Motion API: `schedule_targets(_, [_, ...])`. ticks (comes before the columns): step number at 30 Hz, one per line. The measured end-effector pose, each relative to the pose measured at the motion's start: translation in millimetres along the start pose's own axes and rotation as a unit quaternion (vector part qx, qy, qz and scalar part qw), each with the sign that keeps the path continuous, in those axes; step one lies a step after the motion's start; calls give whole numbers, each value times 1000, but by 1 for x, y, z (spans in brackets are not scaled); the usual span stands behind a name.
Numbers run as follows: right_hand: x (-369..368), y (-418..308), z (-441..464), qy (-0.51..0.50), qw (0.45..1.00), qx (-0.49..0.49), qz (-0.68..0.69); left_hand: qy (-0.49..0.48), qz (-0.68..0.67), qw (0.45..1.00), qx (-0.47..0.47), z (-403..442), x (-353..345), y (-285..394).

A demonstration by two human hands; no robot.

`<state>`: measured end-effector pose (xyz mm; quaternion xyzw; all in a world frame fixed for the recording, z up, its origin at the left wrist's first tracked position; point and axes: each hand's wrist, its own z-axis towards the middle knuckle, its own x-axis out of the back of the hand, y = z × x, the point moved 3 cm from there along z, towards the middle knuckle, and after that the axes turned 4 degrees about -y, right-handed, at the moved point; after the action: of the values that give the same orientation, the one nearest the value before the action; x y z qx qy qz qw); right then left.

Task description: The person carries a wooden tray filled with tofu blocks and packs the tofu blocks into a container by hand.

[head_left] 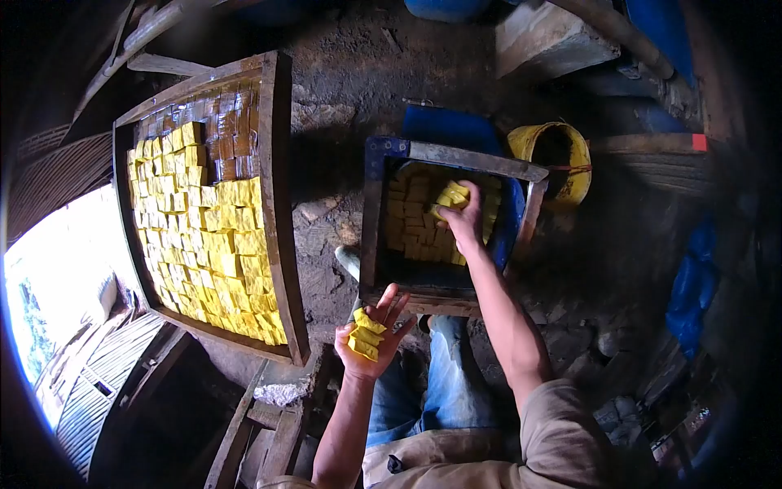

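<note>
My left hand (pixel 371 342) is turned palm up in front of my lap, its fingers half spread. Across that palm lies a short row of yellow tofu pieces (pixel 366 332). Inside the mouth of a wooden-framed, blue-lined box (pixel 481 159), my right hand (pixel 464 218) grips more yellow tofu pieces (pixel 450 198) between thumb and fingers. Below it, paler tofu blocks (pixel 415 220) sit packed in rows, shaded by the box walls. A large wooden-edged tray (pixel 285 204) stands at left, covered mostly with yellow tofu blocks (pixel 204 236); its woven base (pixel 232 134) shows at the upper right.
A yellow bucket (pixel 582 155) stands just right of the box, with a blue container (pixel 452 126) behind it. Near my left forearm is a wooden bench or stand (pixel 273 424). Blue plastic (pixel 692 293) hangs at far right, and a concrete block (pixel 554 41) lies at the back.
</note>
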<state>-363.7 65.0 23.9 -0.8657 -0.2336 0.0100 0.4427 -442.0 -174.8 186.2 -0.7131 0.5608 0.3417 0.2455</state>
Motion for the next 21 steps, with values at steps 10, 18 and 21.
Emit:
schedule_targets(10, [-16, 8, 47, 258, 898, -193, 298, 0, 16, 1000, 7, 1, -5, 0])
schedule_targets(18, [-13, 14, 65, 265, 924, -223, 162, 33, -38, 999, 5, -3, -3, 2])
schedule_targets(21, [-4, 13, 36, 285, 938, -195, 32, 24, -35, 999, 4, -3, -3, 1])
